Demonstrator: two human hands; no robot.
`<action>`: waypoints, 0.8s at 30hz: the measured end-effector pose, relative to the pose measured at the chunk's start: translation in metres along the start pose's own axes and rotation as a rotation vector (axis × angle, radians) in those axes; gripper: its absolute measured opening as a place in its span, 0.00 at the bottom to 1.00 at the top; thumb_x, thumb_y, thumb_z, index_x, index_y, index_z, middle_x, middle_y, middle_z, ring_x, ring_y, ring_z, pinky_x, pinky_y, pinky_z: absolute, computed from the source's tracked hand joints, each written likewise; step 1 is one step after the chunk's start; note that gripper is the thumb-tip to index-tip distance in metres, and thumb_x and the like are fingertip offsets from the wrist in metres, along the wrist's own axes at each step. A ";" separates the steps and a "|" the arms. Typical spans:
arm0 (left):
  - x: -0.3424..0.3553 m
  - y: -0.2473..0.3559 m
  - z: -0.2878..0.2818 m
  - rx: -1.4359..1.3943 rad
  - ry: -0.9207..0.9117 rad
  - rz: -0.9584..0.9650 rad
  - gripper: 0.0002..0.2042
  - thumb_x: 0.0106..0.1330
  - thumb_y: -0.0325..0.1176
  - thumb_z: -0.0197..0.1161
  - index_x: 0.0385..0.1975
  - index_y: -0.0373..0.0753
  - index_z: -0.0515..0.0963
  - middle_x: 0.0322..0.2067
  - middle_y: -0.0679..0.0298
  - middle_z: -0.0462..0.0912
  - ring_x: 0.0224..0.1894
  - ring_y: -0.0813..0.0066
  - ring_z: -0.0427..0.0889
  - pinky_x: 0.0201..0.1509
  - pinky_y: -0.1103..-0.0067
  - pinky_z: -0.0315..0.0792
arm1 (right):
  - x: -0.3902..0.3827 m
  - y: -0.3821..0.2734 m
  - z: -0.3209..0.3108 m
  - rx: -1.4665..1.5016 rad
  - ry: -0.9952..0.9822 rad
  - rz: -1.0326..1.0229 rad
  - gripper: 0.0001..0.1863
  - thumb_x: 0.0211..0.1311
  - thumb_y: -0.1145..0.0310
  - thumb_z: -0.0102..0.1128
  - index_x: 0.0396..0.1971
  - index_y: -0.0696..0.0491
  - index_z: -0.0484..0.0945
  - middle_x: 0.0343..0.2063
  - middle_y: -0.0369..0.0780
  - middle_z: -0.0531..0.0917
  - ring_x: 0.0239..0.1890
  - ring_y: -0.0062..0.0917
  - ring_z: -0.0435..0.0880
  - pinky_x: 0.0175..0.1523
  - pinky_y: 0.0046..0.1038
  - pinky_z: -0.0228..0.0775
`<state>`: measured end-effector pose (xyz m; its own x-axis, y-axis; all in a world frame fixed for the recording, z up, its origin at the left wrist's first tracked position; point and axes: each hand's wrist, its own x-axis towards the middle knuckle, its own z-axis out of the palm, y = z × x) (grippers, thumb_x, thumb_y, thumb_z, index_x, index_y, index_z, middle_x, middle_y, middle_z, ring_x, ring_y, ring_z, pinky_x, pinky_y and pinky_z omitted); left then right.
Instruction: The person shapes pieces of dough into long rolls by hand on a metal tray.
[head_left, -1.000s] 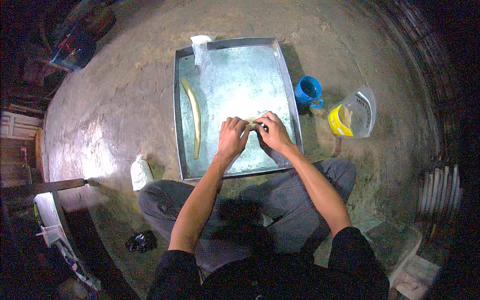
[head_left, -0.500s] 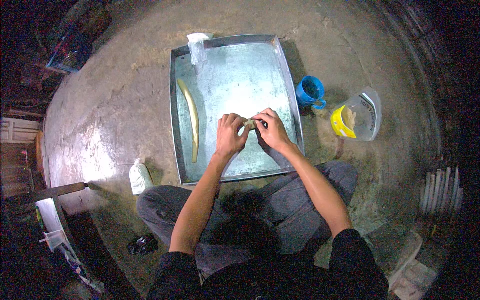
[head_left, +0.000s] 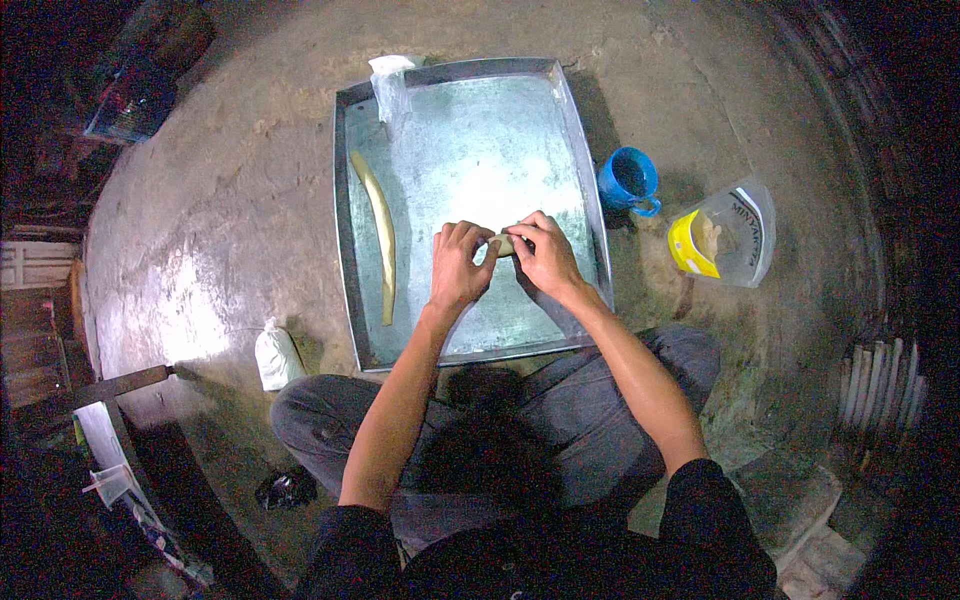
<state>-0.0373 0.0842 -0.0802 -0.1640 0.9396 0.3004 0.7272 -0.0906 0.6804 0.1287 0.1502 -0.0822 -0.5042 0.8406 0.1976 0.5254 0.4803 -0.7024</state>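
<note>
Between my two hands, over the middle of the metal tray [head_left: 470,355], is a small pale piece of dough [head_left: 505,246]. My left hand [head_left: 461,268] pinches its left end with thumb and fingertips. At the other end, the thumb and fingers of my right hand [head_left: 546,258] close on it too; fingers partly cover the piece. Along the tray's left side lies a long, slightly curved dough rope [head_left: 383,235] of a pale yellow-green colour, apart from both hands. A clear plastic bag with white contents [head_left: 393,85] hangs over the tray's far left rim.
Right of the tray stands a blue mug [head_left: 629,178]; beyond it lies a clear and yellow plastic pouch [head_left: 697,243] with pale lumps inside. A knotted bag of white stuff [head_left: 277,357] sits by my left knee, a black plastic bag [head_left: 286,490] nearer. A wooden bench [head_left: 125,383] is at left.
Both hands keep hold of the dough piece; it now looks straighter and lies more level between the fingers. The view has shifted slightly. The dough rope stays where it was on the tray.
</note>
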 end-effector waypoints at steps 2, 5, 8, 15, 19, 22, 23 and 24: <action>-0.001 -0.002 0.000 0.012 0.005 0.015 0.07 0.58 0.33 0.67 0.34 0.39 0.82 0.35 0.59 0.81 0.41 0.57 0.75 0.48 0.64 0.67 | 0.000 -0.002 -0.001 -0.033 -0.024 0.014 0.08 0.59 0.71 0.63 0.37 0.54 0.85 0.37 0.42 0.79 0.44 0.39 0.78 0.50 0.37 0.72; -0.002 -0.005 0.000 0.027 0.001 0.005 0.07 0.59 0.32 0.66 0.35 0.39 0.82 0.35 0.59 0.81 0.41 0.57 0.75 0.48 0.64 0.67 | 0.001 -0.006 -0.001 -0.046 -0.038 0.001 0.08 0.60 0.71 0.62 0.38 0.55 0.85 0.37 0.42 0.78 0.44 0.39 0.78 0.50 0.38 0.72; -0.001 -0.004 0.001 0.023 -0.012 -0.022 0.07 0.59 0.32 0.65 0.35 0.39 0.82 0.35 0.59 0.81 0.42 0.57 0.75 0.48 0.64 0.67 | 0.001 -0.004 -0.002 -0.019 -0.028 0.011 0.09 0.59 0.71 0.62 0.39 0.55 0.85 0.37 0.42 0.78 0.44 0.39 0.78 0.50 0.38 0.72; 0.000 0.000 -0.002 0.085 -0.017 0.049 0.08 0.59 0.34 0.66 0.36 0.39 0.83 0.37 0.60 0.81 0.44 0.57 0.75 0.51 0.65 0.67 | 0.001 -0.007 -0.004 -0.088 -0.050 -0.012 0.10 0.59 0.71 0.63 0.40 0.53 0.85 0.37 0.43 0.78 0.44 0.39 0.78 0.50 0.39 0.72; 0.002 0.002 -0.007 0.088 -0.042 0.099 0.10 0.58 0.36 0.67 0.36 0.38 0.83 0.39 0.61 0.81 0.46 0.57 0.76 0.55 0.65 0.67 | 0.002 -0.011 -0.012 -0.073 -0.102 0.003 0.12 0.57 0.72 0.63 0.42 0.53 0.83 0.39 0.44 0.79 0.45 0.40 0.78 0.52 0.39 0.72; 0.005 0.000 -0.009 0.063 -0.099 0.097 0.10 0.58 0.37 0.68 0.36 0.39 0.83 0.39 0.61 0.82 0.48 0.58 0.77 0.58 0.64 0.67 | 0.005 -0.013 -0.017 -0.048 -0.165 0.000 0.13 0.56 0.73 0.63 0.43 0.54 0.82 0.40 0.44 0.79 0.47 0.41 0.77 0.53 0.39 0.71; 0.005 -0.001 -0.009 0.057 -0.083 0.116 0.09 0.58 0.36 0.68 0.35 0.39 0.83 0.38 0.62 0.82 0.47 0.59 0.77 0.57 0.65 0.67 | 0.006 -0.013 -0.017 -0.045 -0.189 -0.004 0.14 0.55 0.74 0.63 0.43 0.54 0.81 0.41 0.44 0.79 0.47 0.41 0.77 0.54 0.39 0.71; 0.005 -0.001 -0.009 0.049 -0.067 0.135 0.08 0.58 0.35 0.68 0.35 0.39 0.83 0.36 0.62 0.82 0.45 0.61 0.77 0.55 0.66 0.67 | 0.005 -0.013 -0.016 -0.026 -0.160 -0.013 0.13 0.55 0.74 0.63 0.43 0.55 0.81 0.41 0.45 0.79 0.48 0.41 0.77 0.54 0.39 0.71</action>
<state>-0.0446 0.0863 -0.0730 -0.0186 0.9400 0.3407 0.7716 -0.2032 0.6027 0.1303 0.1526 -0.0610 -0.6125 0.7849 0.0937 0.5350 0.4989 -0.6819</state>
